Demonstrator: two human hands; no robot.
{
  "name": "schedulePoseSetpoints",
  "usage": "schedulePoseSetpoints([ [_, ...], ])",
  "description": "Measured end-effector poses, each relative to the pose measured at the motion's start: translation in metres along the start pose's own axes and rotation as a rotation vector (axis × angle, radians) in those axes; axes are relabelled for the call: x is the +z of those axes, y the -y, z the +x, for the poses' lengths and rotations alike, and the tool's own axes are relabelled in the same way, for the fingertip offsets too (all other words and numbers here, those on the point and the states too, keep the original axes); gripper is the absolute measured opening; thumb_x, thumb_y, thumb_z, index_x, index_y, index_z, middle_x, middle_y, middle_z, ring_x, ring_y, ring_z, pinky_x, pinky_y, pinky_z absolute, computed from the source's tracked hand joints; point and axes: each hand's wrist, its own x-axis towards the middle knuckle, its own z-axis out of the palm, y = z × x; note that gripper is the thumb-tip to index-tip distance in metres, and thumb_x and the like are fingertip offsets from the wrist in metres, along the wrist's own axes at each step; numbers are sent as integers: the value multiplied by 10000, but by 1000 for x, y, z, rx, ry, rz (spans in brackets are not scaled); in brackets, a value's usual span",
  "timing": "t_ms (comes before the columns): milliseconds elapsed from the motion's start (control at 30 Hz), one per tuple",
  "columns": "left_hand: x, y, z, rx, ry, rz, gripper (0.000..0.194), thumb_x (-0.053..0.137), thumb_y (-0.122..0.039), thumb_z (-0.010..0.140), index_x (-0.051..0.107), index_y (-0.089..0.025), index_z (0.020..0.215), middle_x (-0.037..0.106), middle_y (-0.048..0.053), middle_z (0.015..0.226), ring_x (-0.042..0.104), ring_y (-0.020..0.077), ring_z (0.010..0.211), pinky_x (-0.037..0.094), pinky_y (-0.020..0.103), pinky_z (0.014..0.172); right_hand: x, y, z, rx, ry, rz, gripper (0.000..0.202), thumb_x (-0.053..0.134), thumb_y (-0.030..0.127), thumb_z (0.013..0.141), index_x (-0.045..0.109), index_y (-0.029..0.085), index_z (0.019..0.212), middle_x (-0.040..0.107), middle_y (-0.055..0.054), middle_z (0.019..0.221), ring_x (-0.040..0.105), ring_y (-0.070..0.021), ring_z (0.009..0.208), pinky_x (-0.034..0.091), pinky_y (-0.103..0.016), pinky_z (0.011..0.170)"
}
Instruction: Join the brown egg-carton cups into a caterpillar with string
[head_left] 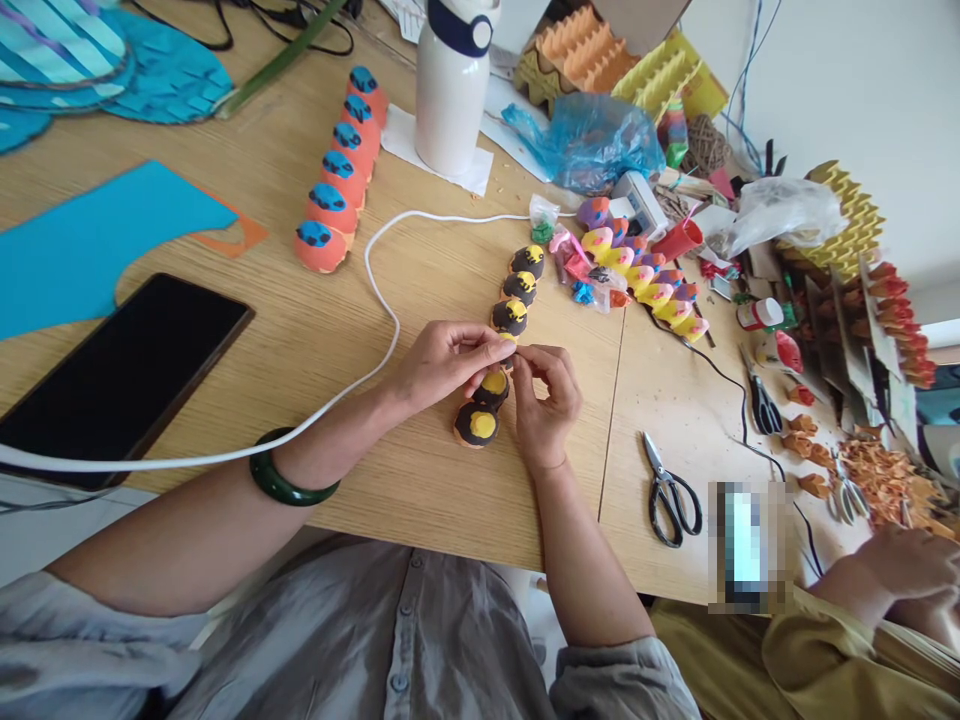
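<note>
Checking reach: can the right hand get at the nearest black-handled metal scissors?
Likely yes: bare wooden tabletop separates the right hand from those scissors, though it's busy at the black-yellow domed strip.

Matt dark paint with a slightly rough look coats a strip (522,289) on a smooth, wood-grained table (420,480). A white bottle (452,105) carries a soft sheen; crinkled blue plastic (604,140) is see-through. Scissors (660,470) show metal blades, a phone (127,370) a glossy black screen, a shirt (337,630) creased grey cloth.
</note>
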Motion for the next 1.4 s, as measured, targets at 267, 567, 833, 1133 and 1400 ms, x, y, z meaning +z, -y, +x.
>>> schedulePoseSetpoints([
  [267, -1, 0, 1, 1, 0, -5, 297, 760, -443, 862, 731, -151, 810, 526, -47, 523, 460, 64, 454, 413, 183, 438, 1, 0, 0, 5, 26, 80, 128, 665, 134, 961, 706, 221, 1045, 700, -12, 950, 656, -119, 810, 565, -262, 651],
  [567, 0, -1, 1, 11, -9, 21, 271, 746, -411, 852, 734, -140, 843, 549, -46, 538, 460, 63, 440, 393, 191, 424, 0, 1, 0, 35, 34, 35, 71, 653, 198, 976, 712, 229, 997, 702, -8, 908, 666, -129, 805, 570, -285, 649],
  [833, -1, 1, 5, 89, -232, 59, 299, 742, -396, 846, 784, -110, 919, 686, 19, 675, 514, 71, 482, 441, 198, 441, -1, 2, 0, 150, 24, 148, 99, 652, 247, 978, 745, 250, 1010, 716, -16, 931, 665, -138, 811, 593, -310, 700],
  [1133, 2, -2, 7, -54, -224, -295, 330, 796, -270, 759, 790, -89, 1035, 781, 85, 884, 661, 121, 658, 628, 294, 642, -1, 1, 2, 352, -18, 292, 118, 696, 350, 942, 724, 236, 928, 676, 2, 882, 643, -114, 754, 571, -261, 660],
  [1400, 2, -6, 8, -77, -245, -308, 163, 780, -253, 757, 785, -111, 837, 570, -23, 620, 462, 58, 497, 398, 194, 415, -2, 3, 4, 471, -40, 355, 287, 696, 501, 922, 692, 229, 832, 654, 25, 786, 594, -87, 591, 512, -251, 568],
])
